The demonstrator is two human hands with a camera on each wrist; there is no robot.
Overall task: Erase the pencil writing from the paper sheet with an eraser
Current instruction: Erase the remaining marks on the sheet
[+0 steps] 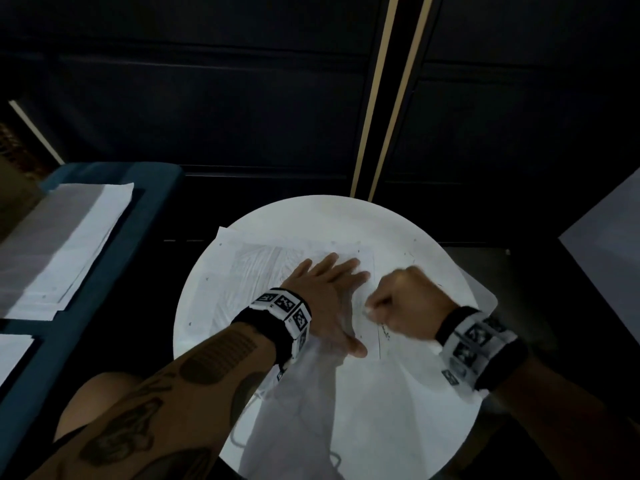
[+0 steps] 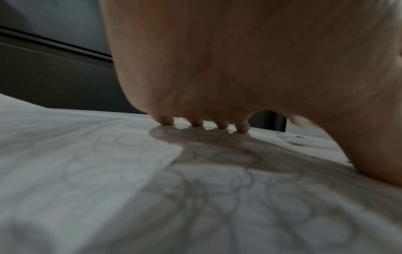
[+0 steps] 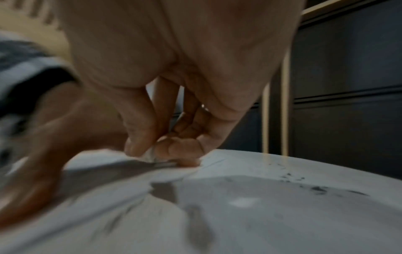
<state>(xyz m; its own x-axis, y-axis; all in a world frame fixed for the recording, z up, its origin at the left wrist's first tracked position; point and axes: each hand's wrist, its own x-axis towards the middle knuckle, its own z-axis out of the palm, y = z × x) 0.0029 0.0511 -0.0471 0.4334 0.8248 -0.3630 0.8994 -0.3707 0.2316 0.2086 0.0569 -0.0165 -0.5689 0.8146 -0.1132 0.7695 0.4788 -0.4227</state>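
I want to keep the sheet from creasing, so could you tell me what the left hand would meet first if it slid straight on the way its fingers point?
Probably nothing on the table: the left hand points up-right over paper, then the table edge.

White paper sheet [image 1: 263,271] with grey pencil marks, white round table [image 1: 398,427], black-and-white checked wristbands [image 1: 287,306].

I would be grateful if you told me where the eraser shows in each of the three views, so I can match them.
Head: the eraser is a pale speck at the right hand's fingertips, centre right.
Left wrist: not clearly visible; only a blurred hand at the right edge.
Right wrist: a small whitish lump pinched low at centre.
Shared landmark: the paper sheet under the flat left hand.
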